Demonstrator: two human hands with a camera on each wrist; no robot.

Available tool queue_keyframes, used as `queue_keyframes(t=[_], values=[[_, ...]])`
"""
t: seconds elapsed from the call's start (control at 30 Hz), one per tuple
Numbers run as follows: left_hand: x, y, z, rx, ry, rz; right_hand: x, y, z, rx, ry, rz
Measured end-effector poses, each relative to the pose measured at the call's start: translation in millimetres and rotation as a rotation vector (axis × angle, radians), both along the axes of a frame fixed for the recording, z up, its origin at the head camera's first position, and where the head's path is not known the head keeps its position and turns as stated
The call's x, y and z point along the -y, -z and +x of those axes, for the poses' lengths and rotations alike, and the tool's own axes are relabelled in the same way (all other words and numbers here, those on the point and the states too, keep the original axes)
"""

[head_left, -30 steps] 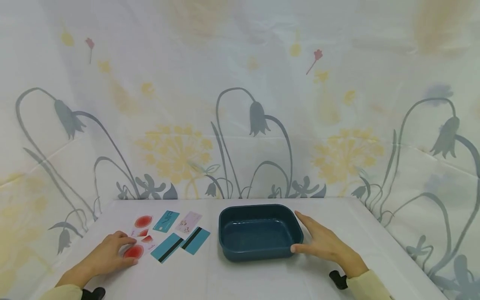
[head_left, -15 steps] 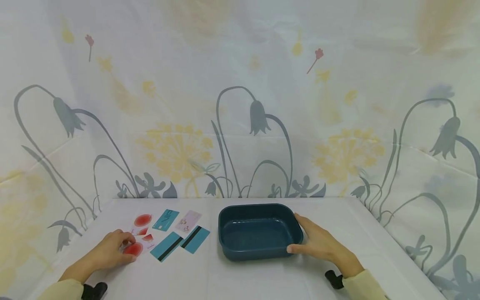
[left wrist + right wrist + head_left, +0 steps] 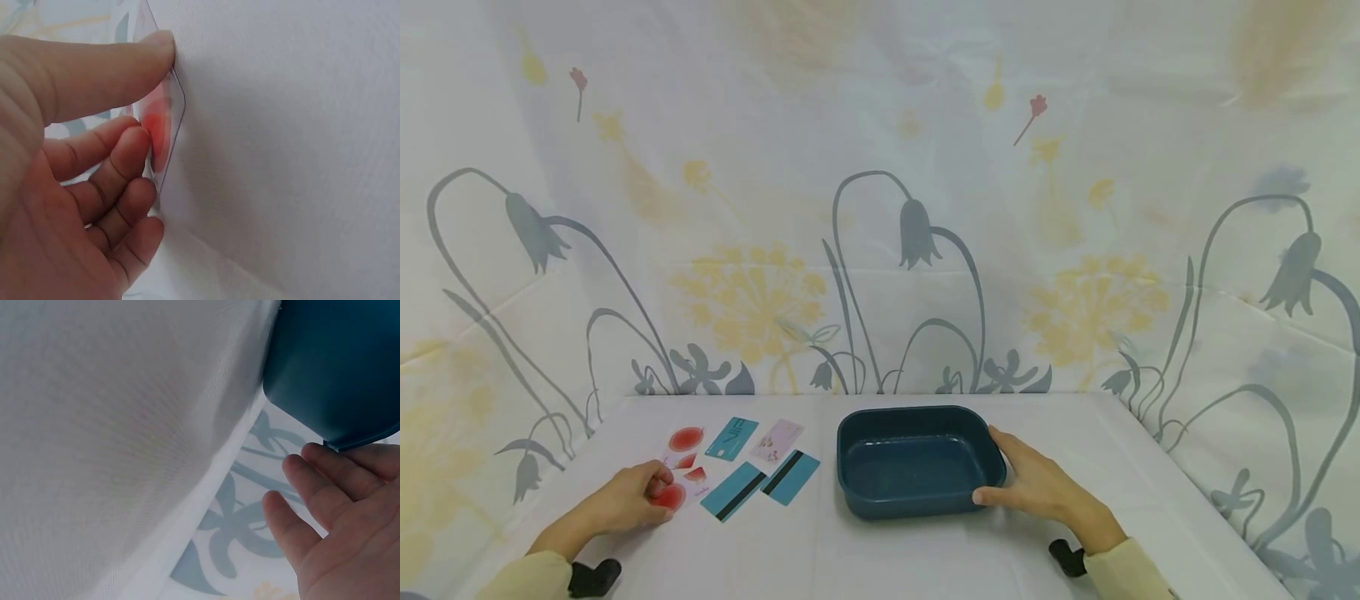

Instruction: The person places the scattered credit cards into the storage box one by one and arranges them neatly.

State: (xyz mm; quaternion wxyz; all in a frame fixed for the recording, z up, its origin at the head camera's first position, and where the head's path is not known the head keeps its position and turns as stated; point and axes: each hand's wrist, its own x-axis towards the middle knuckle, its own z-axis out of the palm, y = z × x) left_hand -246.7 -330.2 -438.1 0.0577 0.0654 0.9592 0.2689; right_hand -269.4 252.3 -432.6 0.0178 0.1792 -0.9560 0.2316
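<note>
At the left in the head view, my left hand [image 3: 625, 498] pinches the edges of a card [image 3: 670, 497] printed in red. The left wrist view shows the thumb on the card's near edge and the other fingers curled beside it, part of the card [image 3: 159, 128] hidden behind them. A second red-printed card [image 3: 687, 440] lies just beyond. My right hand [image 3: 1045, 483] holds the right end of a deep dark-blue rectangular dish [image 3: 917, 508], thumb at the front rim and index finger at the far corner. Its other fingers are spread beside the dish [image 3: 337, 369].
Between left hand and dish lie a teal card [image 3: 732, 439], a pink floral card [image 3: 777, 442] and two teal striped cards [image 3: 733, 493], [image 3: 791, 478] that meet at their corners. A flower-patterned cloth [image 3: 880, 208] hangs behind the white table [image 3: 887, 567].
My left hand's fingers have curled in more at the red-printed card, and the hand has shifted slightly right. The right thumb has slid a little left along the dish's front rim.
</note>
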Motion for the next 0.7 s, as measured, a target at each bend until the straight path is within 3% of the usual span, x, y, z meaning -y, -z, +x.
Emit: queue_keyframes(t=[0.33,0.7], values=[[-3.4,-4.9,-0.9,0.013,-0.019,-0.063,0.5,-0.9,1.1,0.010,-0.013,-0.008],[-0.1,-2.4,-1.0,0.021,-0.013,-0.052,1.1,-0.7,1.2,0.019,-0.011,-0.016]])
